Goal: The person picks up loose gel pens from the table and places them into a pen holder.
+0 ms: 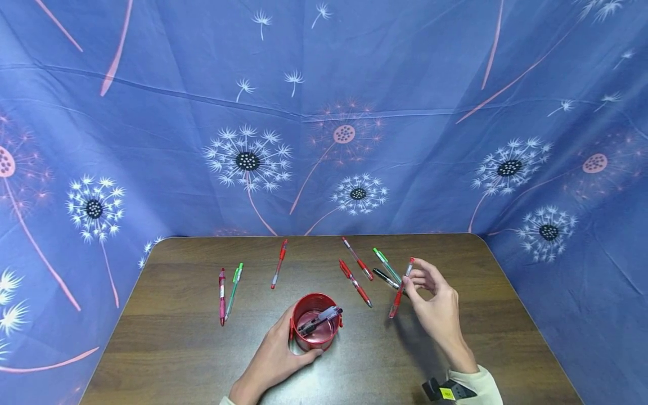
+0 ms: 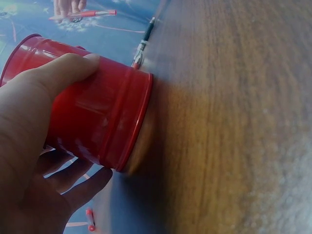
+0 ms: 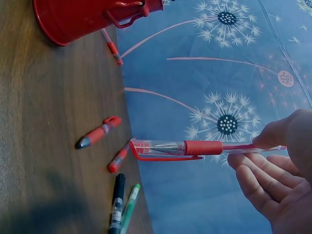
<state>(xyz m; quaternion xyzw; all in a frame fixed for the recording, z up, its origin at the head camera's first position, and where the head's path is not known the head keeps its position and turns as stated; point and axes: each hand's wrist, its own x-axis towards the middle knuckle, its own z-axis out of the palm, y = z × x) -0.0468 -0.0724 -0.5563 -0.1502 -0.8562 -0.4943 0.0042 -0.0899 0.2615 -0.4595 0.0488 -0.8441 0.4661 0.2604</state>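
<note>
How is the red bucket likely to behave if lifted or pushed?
The red bucket probably stays stiff, since its wall holds a clean round shape with pressed-looking ridges. It is likely light for its size, as much of its inside shows bare. Its glossy surface may be somewhat slippery.

The red, round-walled bucket [image 2: 100,109] looks like painted metal, smooth and glossy with pale highlights. The slim red-and-clear plastic pen [image 3: 204,147] joins a shiny transparent cap to a duller red grip. The 2 slim green pens [image 1: 234,289] look like smooth plastic. The brown wood-grain table [image 1: 167,360] has a soft sheen; the blue dandelion-print cloth backdrop [image 1: 430,67] is matt and lightly creased
</note>
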